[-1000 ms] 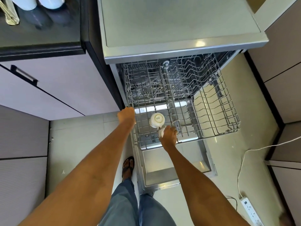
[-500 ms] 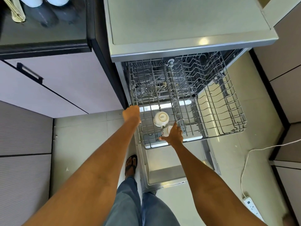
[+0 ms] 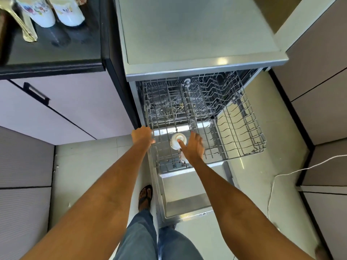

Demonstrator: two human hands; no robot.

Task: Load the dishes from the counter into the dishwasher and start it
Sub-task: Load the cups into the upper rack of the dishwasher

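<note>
The dishwasher's wire upper rack [image 3: 244, 128] is pulled out over the open door [image 3: 184, 196]. My left hand [image 3: 142, 136] grips the rack's front left corner. A white cup [image 3: 176, 141] sits upside down in the rack's front left part. My right hand [image 3: 194, 147] hovers just right of it with fingers spread and the thumb tip on the cup's base. A second, patterned cup [image 3: 181, 157] lies under that hand, mostly hidden. Two white floral mugs [image 3: 42, 14] stand on the black counter [image 3: 56, 53] at the top left.
A gold utensil [image 3: 25, 27] lies on the counter beside the mugs. A cabinet drawer with a black handle [image 3: 36, 92] is left of the dishwasher. My sandalled foot [image 3: 145, 196] stands by the door. A white cable [image 3: 281, 175] runs across the floor on the right.
My right hand has let go of the patterned cup in the rack and lifted with its fingers spread. My left hand stays on the rack's corner. The camera has tilted, showing more counter.
</note>
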